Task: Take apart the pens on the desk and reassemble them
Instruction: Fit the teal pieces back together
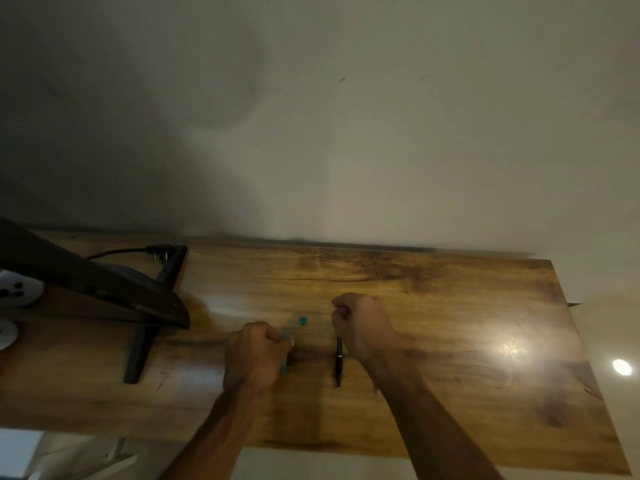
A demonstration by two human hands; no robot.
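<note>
On the wooden desk [433, 306], my left hand [254, 355] is closed around a clear pen with teal ends [289, 332]; its teal tip sticks out above my fingers and a teal part shows below the palm. To its right, my right hand [363, 327] is curled into a fist with something thin and hard to make out pinched at the thumb. A black pen [338, 362] lies on the desk between my two hands, pointing toward me, just left of my right wrist. The picture is blurred.
A dark monitor stand [145, 341] and the underside of a screen [86, 289] occupy the left of the desk, with a black cable and plug [152, 252] behind. White round objects [17, 289] sit at the far left. A wall rises behind the desk.
</note>
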